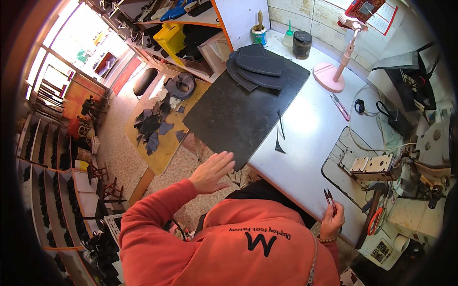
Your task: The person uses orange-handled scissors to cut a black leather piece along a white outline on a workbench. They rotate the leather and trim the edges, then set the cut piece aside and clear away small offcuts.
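Note:
My left hand is held flat with its fingers stretched, empty, beside the near corner of a black mat. Whether it touches the mat I cannot tell. In my right hand, by the table's front edge, is a small pair of thread snips with the dark tips pointing up. A stack of dark, curved cut pieces lies on the far part of the mat. Two thin black offcuts lie on the white table by the mat's right edge.
A sewing machine stands at the right, with orange-handled scissors near it. Farther back are a pink stand, a cutter and a dark jar. Dark scraps cover part of a yellow board at the left.

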Tool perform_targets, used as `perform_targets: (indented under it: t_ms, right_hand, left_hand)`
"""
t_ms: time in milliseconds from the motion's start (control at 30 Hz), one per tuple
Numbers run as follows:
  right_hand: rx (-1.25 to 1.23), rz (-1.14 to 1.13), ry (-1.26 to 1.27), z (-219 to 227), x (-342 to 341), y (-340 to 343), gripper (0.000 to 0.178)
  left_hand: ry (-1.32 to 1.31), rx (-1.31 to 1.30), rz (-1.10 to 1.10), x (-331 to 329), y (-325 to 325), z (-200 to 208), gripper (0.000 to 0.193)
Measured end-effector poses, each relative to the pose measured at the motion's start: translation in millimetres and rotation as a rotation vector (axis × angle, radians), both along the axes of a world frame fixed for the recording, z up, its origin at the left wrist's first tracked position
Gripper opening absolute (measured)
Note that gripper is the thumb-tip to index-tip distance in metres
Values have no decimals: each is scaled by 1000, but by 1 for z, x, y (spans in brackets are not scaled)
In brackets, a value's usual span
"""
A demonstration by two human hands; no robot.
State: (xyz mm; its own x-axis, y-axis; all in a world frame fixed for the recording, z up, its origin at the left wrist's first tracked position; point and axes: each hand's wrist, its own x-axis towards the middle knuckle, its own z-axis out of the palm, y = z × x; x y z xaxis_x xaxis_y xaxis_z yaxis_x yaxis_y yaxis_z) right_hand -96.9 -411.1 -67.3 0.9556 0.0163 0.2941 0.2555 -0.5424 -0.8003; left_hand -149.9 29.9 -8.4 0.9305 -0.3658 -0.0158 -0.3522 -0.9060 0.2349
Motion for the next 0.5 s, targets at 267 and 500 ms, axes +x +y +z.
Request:
perform_targets:
  t_ms: [267,500]
  right_hand:
    - [21,0,36,-3,-2,-2,13]
    - [20,-27,-4,-7,-2,-2,15]
  left_hand:
    - [-268,-139,56,57,-66,10,54]
    - [-151,5,127,156,-139,-20,75]
